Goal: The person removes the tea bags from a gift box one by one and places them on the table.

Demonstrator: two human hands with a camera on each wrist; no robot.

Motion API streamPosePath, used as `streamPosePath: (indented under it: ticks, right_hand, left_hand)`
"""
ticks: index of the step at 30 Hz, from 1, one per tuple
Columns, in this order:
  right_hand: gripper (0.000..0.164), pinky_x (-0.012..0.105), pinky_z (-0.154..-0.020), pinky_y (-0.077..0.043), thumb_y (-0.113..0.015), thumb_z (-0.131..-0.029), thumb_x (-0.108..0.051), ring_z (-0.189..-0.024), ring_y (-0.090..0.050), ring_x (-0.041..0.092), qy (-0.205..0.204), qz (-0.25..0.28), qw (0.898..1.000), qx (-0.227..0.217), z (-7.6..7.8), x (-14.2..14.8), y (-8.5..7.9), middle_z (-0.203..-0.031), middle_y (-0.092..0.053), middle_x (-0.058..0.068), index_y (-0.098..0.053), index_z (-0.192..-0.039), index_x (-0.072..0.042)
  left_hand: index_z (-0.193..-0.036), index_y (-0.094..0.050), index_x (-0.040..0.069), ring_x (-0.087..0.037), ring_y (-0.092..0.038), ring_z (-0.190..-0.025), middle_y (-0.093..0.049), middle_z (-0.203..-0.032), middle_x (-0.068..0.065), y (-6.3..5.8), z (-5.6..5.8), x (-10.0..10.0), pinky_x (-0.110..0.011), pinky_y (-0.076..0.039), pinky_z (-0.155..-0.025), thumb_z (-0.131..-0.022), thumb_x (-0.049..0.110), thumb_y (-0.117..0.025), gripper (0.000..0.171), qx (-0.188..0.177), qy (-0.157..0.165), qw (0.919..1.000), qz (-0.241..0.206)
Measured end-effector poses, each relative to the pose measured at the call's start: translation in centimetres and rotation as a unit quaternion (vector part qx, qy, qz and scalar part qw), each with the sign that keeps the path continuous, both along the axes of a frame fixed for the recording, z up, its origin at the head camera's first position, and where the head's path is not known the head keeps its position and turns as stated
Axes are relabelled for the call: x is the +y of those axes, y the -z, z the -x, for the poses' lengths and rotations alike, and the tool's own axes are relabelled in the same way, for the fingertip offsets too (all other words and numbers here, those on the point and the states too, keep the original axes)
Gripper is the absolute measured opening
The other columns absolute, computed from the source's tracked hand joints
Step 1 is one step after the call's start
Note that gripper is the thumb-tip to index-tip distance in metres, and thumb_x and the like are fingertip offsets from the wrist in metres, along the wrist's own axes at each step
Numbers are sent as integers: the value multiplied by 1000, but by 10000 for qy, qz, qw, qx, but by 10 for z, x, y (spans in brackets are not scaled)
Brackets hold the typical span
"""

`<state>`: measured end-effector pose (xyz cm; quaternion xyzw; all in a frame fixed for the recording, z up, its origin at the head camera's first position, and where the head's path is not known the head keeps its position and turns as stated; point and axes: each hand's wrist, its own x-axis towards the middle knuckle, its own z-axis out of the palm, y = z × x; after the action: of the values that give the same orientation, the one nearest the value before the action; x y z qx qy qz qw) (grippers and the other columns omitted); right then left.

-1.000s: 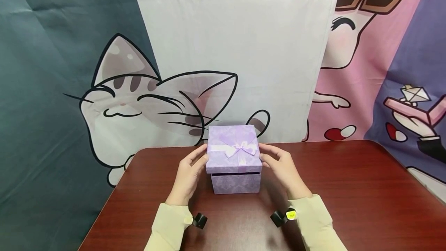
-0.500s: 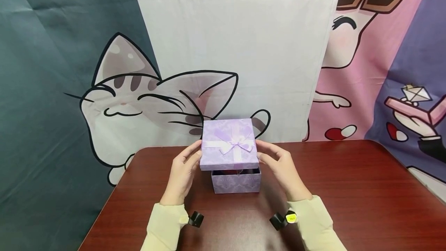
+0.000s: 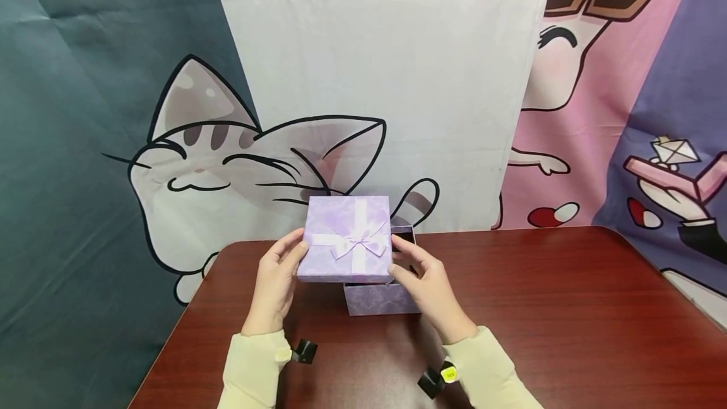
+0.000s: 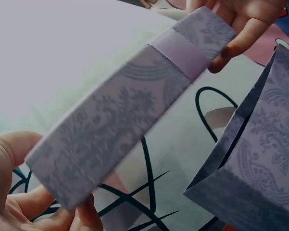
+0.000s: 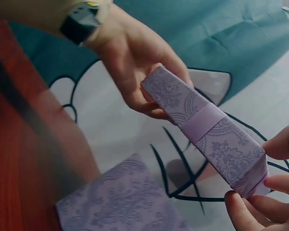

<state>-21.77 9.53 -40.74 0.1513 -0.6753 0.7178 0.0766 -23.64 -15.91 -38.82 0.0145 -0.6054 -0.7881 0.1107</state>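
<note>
A lilac patterned gift box lid with a ribbon and bow is held level above its box base, shifted to the left of it. My left hand grips the lid's left edge, thumb on one face and fingers beneath, as the left wrist view shows. At the opposite edge my right hand pinches the lid between thumb and fingers. The base stands on the table with its top uncovered at the right rear. Most of its inside is hidden behind the lid.
A dark red wooden table carries the box. Behind it hangs a cloth backdrop printed with a cartoon cat and figures. Each wrist wears a small black camera.
Both hands have lifted the lid off the base and carried it to the left. The base has stayed in place, and part of its opening now shows.
</note>
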Motion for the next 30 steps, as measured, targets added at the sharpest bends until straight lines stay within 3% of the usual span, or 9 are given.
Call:
streamPosePath:
  ticks: [6, 10, 15, 21, 26, 30]
  right_hand:
    - [55, 21, -87, -54, -67, -89, 7, -112, -65, 25, -192, 12, 9998, -6, -4, -15, 6, -130, -63, 23, -56, -143, 0]
    - [59, 22, -90, -54, -67, -89, 9, -118, -62, 36, -463, 70, 9989, 40, -7, -28, 10, -133, -61, 24, -52, -145, 2]
    - [62, 28, -98, -52, -68, -91, 6, -126, -56, 42, -666, 214, 9974, 153, -13, -43, 15, -141, -55, 26, -45, -149, 5]
    - [66, 36, -102, -49, -68, -90, 10, -132, -52, 43, -633, 222, 9976, 180, -17, -53, 21, -146, -50, 26, -42, -151, 6]
    - [64, 36, -103, -48, -68, -91, 8, -135, -49, 42, -703, 186, 9972, 170, -17, -66, 21, -150, -46, 24, -42, -150, 6]
    - [62, 39, -105, -46, -66, -93, 6, -137, -47, 42, -725, 152, 9970, 226, -16, -81, 19, -153, -43, 26, -42, -150, 8]
  left_hand:
    - [-139, -54, -10, -6, -64, -92, -68, -108, 3, 1, 2, -11, -19, -55, -79, -99, 3, -64, 44, -210, -258, 9994, 42]
    - [-140, -55, -7, -8, -64, -91, -66, -113, 1, 1, 3, -22, -21, -55, -76, -100, 7, -62, 43, -358, -402, 9985, 2]
    - [-143, -51, -6, -10, -62, -104, -60, -126, -3, 1, 5, -34, -21, -55, -83, -102, 10, -59, 45, -369, -310, 9986, -210]
    - [-144, -51, -6, -10, -61, -109, -64, -123, 0, 3, 5, -43, -22, -55, -86, -102, 11, -59, 46, -398, -241, 9987, -199]
    - [-144, -50, -7, -8, -61, -107, -62, -125, -1, 3, 3, -53, -21, -54, -84, -103, 12, -58, 46, -521, -381, 9977, 190]
    - [-145, -52, -2, -6, -59, -105, -54, -139, -9, -1, -1, -66, -16, -52, -82, -105, 18, -56, 46, -747, -544, 9895, 1113]
